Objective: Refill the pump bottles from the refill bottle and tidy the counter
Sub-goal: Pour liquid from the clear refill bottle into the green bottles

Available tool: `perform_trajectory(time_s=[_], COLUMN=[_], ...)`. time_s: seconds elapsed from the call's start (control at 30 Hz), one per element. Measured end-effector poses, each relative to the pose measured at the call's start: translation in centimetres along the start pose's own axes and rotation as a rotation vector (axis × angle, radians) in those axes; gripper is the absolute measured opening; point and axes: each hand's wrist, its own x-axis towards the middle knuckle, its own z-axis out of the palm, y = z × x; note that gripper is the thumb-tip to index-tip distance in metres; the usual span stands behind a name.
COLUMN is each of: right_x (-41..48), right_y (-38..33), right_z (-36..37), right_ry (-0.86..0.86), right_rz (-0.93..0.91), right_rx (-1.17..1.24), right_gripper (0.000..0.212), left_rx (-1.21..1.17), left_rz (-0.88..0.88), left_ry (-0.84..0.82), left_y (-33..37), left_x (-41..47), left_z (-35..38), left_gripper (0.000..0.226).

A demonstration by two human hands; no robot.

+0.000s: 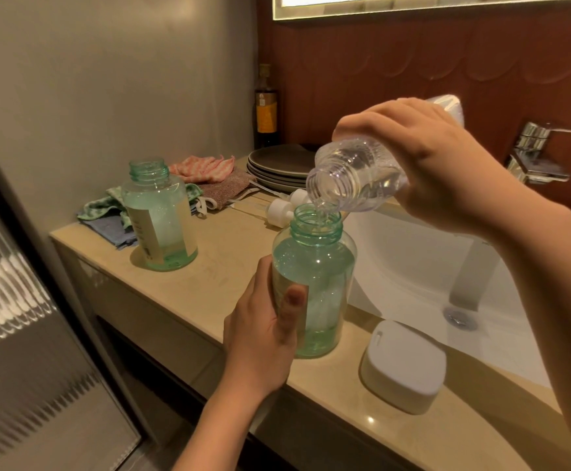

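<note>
Left hand [263,334]: fingers and thumb wrapped round the near green bottle [314,266], which stands uncapped at the bench's [209,260] front edge, beside the sink [413,266].
Right hand [423,164]: grips the clear refill bottle [355,175], tipped neck-down, its mouth just above the green bottle's neck.
Far green bottle [160,215]: uncapped, upright near the bench's left edge.
Pump heads [282,207]: lying on the bench behind the near bottle.
White box [403,365]: front edge, just right of the near bottle.

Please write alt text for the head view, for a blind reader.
The right hand tips a clear refill bottle into an open green pump bottle, which the left hand holds on the counter beside the sink. A second open bottle stands nearby.
</note>
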Motion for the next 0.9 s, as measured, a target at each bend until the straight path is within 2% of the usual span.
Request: perform_trajectory(time_s=[0.67, 0.9], right_x=[0.0, 0.0], right_y=[-0.2, -0.09], right_z=[-0.22, -0.11], right_ry=[0.001, 0.003], right_rz=[-0.002, -0.007], right_rx=[-0.001, -0.012], right_gripper=[0.072, 0.078], left_rx=[-0.011, -0.005], left_rz=[0.009, 0.007], left_ry=[0.013, 0.016], left_y=[-0.14, -0.18], left_x=[0.03, 0.0], left_z=[0.16, 0.19], left_gripper=[0.066, 0.068])
